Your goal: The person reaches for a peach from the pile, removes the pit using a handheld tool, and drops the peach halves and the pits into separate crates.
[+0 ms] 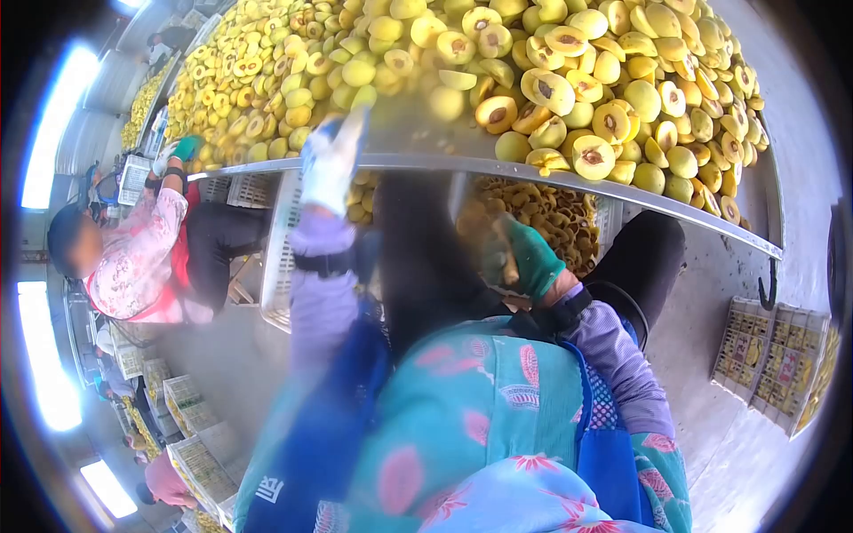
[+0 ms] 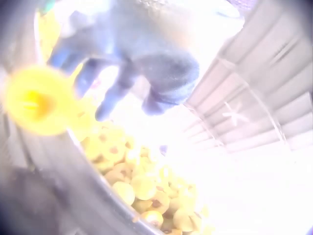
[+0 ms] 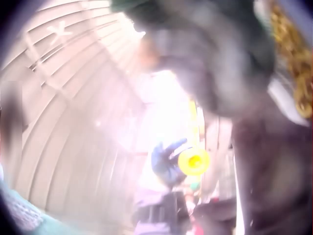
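My left hand, in a white and blue glove, is raised over the metal rim of the fruit table. In the left wrist view its fingers are spread and bent. A yellow fruit half appears beside them; the right wrist view also shows this fruit half next to the left hand. My green-gloved right hand is below the rim, its fingers curled round a small tan object, too blurred to identify. The right hand is dark and smeared in the right wrist view.
Halved yellow fruits cover the table. Beneath it, a crate holds brownish pieces, and a white crate stands at left. Another person sits further left. Stacked crates are on the floor at right.
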{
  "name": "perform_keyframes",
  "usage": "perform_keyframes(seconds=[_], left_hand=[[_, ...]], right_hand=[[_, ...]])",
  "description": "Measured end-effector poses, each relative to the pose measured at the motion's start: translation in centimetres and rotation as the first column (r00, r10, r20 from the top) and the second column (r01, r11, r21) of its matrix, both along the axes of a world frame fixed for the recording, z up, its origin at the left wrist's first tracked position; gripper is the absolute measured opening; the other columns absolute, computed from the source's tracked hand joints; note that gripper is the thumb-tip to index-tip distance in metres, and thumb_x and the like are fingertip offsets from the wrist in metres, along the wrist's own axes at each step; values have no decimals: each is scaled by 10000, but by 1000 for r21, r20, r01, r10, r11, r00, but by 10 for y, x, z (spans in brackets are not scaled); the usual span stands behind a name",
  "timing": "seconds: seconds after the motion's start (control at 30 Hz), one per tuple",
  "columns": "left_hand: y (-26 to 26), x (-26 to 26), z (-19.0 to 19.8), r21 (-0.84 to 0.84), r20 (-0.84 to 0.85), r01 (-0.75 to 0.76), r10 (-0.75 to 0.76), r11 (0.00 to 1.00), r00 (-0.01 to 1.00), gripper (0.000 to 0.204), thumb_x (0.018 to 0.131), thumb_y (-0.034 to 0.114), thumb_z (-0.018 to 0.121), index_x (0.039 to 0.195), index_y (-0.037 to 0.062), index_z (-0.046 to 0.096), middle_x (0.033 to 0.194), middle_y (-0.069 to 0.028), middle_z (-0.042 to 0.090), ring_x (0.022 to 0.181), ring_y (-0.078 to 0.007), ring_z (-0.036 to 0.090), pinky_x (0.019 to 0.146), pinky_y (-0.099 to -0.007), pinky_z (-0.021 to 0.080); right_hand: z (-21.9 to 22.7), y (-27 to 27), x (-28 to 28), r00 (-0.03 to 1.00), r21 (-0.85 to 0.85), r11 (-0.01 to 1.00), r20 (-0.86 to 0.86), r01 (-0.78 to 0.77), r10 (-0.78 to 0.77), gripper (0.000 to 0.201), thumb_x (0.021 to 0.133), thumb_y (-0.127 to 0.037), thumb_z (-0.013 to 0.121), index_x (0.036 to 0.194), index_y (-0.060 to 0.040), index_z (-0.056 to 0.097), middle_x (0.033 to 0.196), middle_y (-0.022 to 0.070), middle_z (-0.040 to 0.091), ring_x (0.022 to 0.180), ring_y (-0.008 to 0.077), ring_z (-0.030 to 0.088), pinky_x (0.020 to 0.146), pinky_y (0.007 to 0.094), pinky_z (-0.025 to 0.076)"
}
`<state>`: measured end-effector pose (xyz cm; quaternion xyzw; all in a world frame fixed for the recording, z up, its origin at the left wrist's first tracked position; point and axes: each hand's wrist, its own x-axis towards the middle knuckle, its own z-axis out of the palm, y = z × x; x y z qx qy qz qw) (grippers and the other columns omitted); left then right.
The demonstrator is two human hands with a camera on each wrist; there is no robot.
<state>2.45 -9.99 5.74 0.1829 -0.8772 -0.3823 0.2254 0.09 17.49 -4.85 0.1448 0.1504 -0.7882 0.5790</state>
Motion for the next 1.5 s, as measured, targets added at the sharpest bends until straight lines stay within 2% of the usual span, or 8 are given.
perform_keyframes(seconds=[0.13, 0.27, 0.5, 0.6, 0.73, 0.97, 1.17, 1.5], left_hand=[[36, -138, -11, -228, 397, 3, 90, 974, 913, 558, 762, 447, 690, 1051, -24, 613, 848, -115, 661, 746, -170, 636, 686, -322, 509], [41, -163, -32, -360, 310, 109, 8, 927, 951, 477, 762, 349, 710, 1042, -22, 601, 900, -88, 671, 748, -128, 639, 639, -268, 506], [51, -54, 0, 509, -22, 334, -376, 794, 927, 321, 745, -6, 686, 1055, -9, 603, 959, -87, 664, 758, -149, 638, 642, -234, 514], [57, -41, -22, -546, -230, 457, -651, 702, 724, 209, 845, 82, 621, 1029, -17, 607, 988, -92, 659, 783, -157, 632, 708, -260, 515], [117, -30, -27, 620, -535, 559, -225, 551, 815, 383, 933, 292, 544, 1102, -52, 561, 1012, -142, 642, 859, -199, 634, 747, -306, 530], [116, -30, -26, 843, -473, 465, -40, 269, 880, 584, 921, 467, 513, 1149, -71, 517, 974, -159, 635, 846, -215, 636, 729, -315, 534], [116, -25, -21, 419, -433, 441, -252, 794, 865, 665, 883, 581, 492, 1071, -54, 552, 813, -116, 652, 754, -192, 640, 679, -281, 521], [108, -34, -21, -111, -385, 499, -501, 859, 775, 320, 909, 253, 539, 966, -53, 610, 794, -121, 658, 691, -181, 629, 632, -279, 508]], right_hand=[[30, -8, 2, 758, 156, 978, -652, 138, -3, 267, 911, -265, 498, 1083, -73, 567, 890, 25, 600, 662, 134, 543, 540, 280, 459], [17, -16, -17, -461, -101, 719, -825, 688, 326, 344, 820, -106, 524, 1142, 16, 527, 920, 105, 562, 764, 262, 554, 648, 378, 469], [53, -28, -50, -276, 34, 775, -924, 631, 265, 268, 899, -172, 504, 1091, 9, 550, 798, 95, 558, 719, 243, 541, 638, 368, 460], [48, -34, -44, -533, -105, 756, -771, 646, 348, 420, 771, -29, 537, 1189, -1, 519, 927, 184, 543, 767, 346, 552, 643, 387, 470], [42, -30, -18, -387, 17, 751, -849, 660, 359, 469, 754, -62, 575, 1215, -7, 511, 953, 183, 547, 748, 346, 555, 646, 382, 482], [56, -20, -21, -573, -124, 763, -737, 634, 357, 406, 778, -69, 585, 1179, -28, 541, 891, 155, 531, 689, 302, 548, 579, 374, 469], [59, -34, -17, -412, 12, 750, -830, 661, 376, 184, 889, -170, 552, 1024, -53, 597, 835, 121, 547, 658, 302, 550, 536, 384, 439], [-9, -48, -8, 223, 106, 915, -975, 389, 18, 318, 973, -385, 425, 962, -98, 562, 652, -17, 520, 519, 150, 467, 494, 263, 399]])
